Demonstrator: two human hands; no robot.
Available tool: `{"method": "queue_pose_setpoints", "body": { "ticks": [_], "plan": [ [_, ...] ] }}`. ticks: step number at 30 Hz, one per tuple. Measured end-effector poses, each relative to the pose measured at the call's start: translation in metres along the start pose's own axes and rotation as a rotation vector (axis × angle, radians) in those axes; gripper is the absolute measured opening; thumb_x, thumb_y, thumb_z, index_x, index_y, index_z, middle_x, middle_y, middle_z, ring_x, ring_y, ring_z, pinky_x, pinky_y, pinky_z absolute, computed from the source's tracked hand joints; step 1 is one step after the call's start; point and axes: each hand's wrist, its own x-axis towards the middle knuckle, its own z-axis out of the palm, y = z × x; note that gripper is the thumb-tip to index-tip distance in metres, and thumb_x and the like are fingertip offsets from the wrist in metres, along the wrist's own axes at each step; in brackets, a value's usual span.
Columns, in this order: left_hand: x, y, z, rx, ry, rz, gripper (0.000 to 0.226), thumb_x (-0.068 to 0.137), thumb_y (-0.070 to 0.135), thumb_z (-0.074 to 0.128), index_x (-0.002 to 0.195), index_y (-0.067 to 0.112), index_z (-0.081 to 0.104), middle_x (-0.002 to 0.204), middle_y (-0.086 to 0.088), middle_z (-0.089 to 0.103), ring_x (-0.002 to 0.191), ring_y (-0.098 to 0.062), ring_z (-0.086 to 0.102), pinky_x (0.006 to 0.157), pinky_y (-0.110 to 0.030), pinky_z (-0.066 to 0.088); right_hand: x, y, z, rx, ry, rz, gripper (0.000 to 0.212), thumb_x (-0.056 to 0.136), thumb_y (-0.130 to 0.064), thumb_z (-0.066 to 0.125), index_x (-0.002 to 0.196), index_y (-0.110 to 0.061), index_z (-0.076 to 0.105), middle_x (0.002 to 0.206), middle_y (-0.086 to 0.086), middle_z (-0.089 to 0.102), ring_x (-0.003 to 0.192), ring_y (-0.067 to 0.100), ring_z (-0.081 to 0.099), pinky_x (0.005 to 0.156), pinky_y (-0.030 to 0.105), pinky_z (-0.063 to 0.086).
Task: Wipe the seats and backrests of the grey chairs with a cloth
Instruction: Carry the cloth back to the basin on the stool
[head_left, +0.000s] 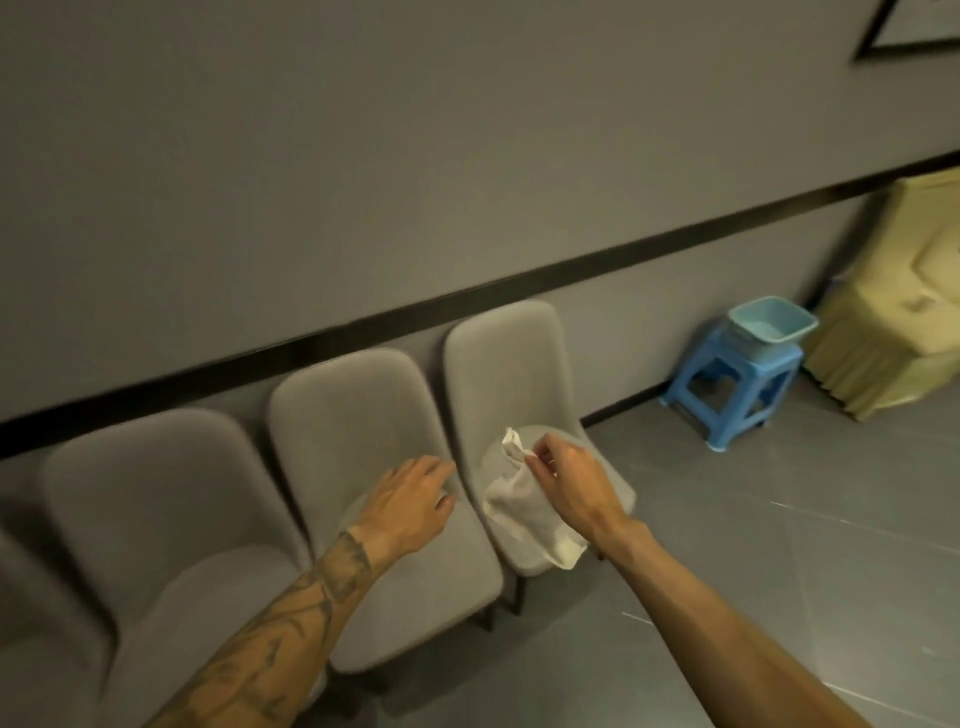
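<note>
Three grey upholstered chairs stand side by side along a grey wall (467, 156), which carries a black strip (571, 270) running from 9 o'clock up towards 3 o'clock. The left chair (156, 509) sits at 8 o'clock, the middle chair (358, 431) near 6 o'clock, and the right chair (506, 384) just right of centre. All three backrests lean against the wall.

The white cloth (519, 514) hangs over the right chair's seat, draping down in front of it. The right hand (569, 480) pinches the cloth's top corner between thumb and fingertips, lifting that end into a small peak. The left hand (415, 499) is over the middle chair at the junction of seat and backrest, holding nothing and with its fingers spread and loosely extended. Whether it touches the fabric cannot be told.

The floor (779, 597) is dark grey tile with pale joints. At 3 o'clock a blue plastic stool (727, 384) stands by the wall with a light-blue basin (789, 332) on top. Just beside it, at the right edge, is a bulky shape under a yellow cover (893, 312). A dark picture frame (878, 36) hangs at 1 o'clock.
</note>
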Motion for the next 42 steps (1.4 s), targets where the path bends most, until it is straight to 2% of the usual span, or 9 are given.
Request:
{"method": "queue_pose_setpoints", "body": {
  "ticks": [6, 10, 13, 19, 22, 26, 35, 39, 42],
  "plan": [
    [0.144, 0.119, 0.016, 0.022, -0.041, 0.15, 0.055, 0.108, 0.043, 0.041, 0.16, 0.024, 0.036, 0.161, 0.0, 0.041, 0.145, -0.023, 0.041, 0.117, -0.035, 0.032, 0.046, 0.136, -0.097, 0.0, 0.114, 0.148, 0.018, 0.104, -0.044, 0.051, 0.093, -0.03, 0.056, 0.087, -0.014, 0.065, 0.078, 0.007, 0.062, 0.07, 0.032, 0.055],
    [0.244, 0.194, 0.027, -0.008, -0.081, 0.228, 0.056, 0.109, 0.042, 0.039, 0.161, 0.023, 0.033, 0.162, 0.0, 0.039, 0.147, -0.022, 0.04, 0.119, -0.035, 0.03, 0.083, 0.219, -0.168, 0.008, 0.206, 0.243, 0.02, 0.104, -0.043, 0.053, 0.089, -0.03, 0.055, 0.081, -0.017, 0.062, 0.075, 0.002, 0.06, 0.062, 0.017, 0.04],
    [0.309, 0.257, 0.029, -0.021, -0.121, 0.279, 0.058, 0.11, 0.043, 0.038, 0.164, 0.024, 0.027, 0.163, 0.002, 0.039, 0.147, -0.021, 0.04, 0.12, -0.037, 0.032, 0.104, 0.274, -0.222, 0.026, 0.287, 0.312, 0.018, 0.104, -0.041, 0.055, 0.09, -0.031, 0.057, 0.083, -0.016, 0.065, 0.076, 0.002, 0.062, 0.06, 0.015, 0.04],
    [0.424, 0.38, 0.023, 0.005, -0.134, 0.357, 0.059, 0.11, 0.044, 0.037, 0.164, 0.022, 0.027, 0.159, 0.001, 0.042, 0.145, -0.02, 0.043, 0.119, -0.037, 0.034, 0.155, 0.39, -0.325, 0.033, 0.387, 0.389, 0.017, 0.105, -0.039, 0.055, 0.09, -0.03, 0.057, 0.083, -0.015, 0.066, 0.075, 0.002, 0.063, 0.06, 0.016, 0.043],
    [0.478, 0.433, 0.028, 0.036, -0.136, 0.349, 0.059, 0.11, 0.044, 0.036, 0.164, 0.022, 0.027, 0.16, 0.0, 0.041, 0.145, -0.022, 0.043, 0.12, -0.038, 0.034, 0.186, 0.454, -0.371, 0.032, 0.4, 0.384, 0.016, 0.105, -0.037, 0.054, 0.093, -0.028, 0.059, 0.085, -0.014, 0.066, 0.076, 0.003, 0.063, 0.061, 0.019, 0.047],
    [0.54, 0.506, 0.033, 0.054, -0.14, 0.28, 0.054, 0.11, 0.044, 0.037, 0.159, 0.02, 0.036, 0.155, -0.003, 0.046, 0.14, -0.025, 0.046, 0.116, -0.039, 0.037, 0.232, 0.536, -0.426, 0.059, 0.387, 0.353, 0.016, 0.105, -0.036, 0.055, 0.092, -0.027, 0.059, 0.086, -0.013, 0.066, 0.078, 0.006, 0.063, 0.064, 0.027, 0.053],
    [0.672, 0.637, 0.017, -0.001, -0.107, 0.144, 0.057, 0.11, 0.048, 0.033, 0.161, 0.023, 0.033, 0.16, -0.003, 0.04, 0.146, -0.023, 0.039, 0.119, -0.037, 0.031, 0.354, 0.666, -0.539, 0.052, 0.282, 0.274, 0.015, 0.104, -0.032, 0.056, 0.092, -0.025, 0.058, 0.085, -0.01, 0.065, 0.077, 0.009, 0.062, 0.06, 0.02, 0.043],
    [0.758, 0.667, 0.021, -0.014, -0.106, 0.11, 0.058, 0.11, 0.046, 0.035, 0.161, 0.021, 0.032, 0.161, -0.005, 0.039, 0.147, -0.026, 0.038, 0.12, -0.039, 0.031, 0.428, 0.723, -0.573, 0.02, 0.271, 0.269, 0.015, 0.104, -0.033, 0.056, 0.094, -0.023, 0.059, 0.086, -0.008, 0.065, 0.079, 0.016, 0.063, 0.069, 0.035, 0.051],
    [0.829, 0.685, 0.027, -0.033, -0.105, 0.1, 0.059, 0.11, 0.046, 0.035, 0.163, 0.02, 0.03, 0.164, -0.005, 0.036, 0.149, -0.025, 0.036, 0.122, -0.039, 0.029, 0.484, 0.768, -0.595, -0.008, 0.283, 0.269, 0.016, 0.105, -0.035, 0.055, 0.092, -0.026, 0.056, 0.084, -0.009, 0.064, 0.078, 0.017, 0.064, 0.071, 0.038, 0.054]
  ]
}}
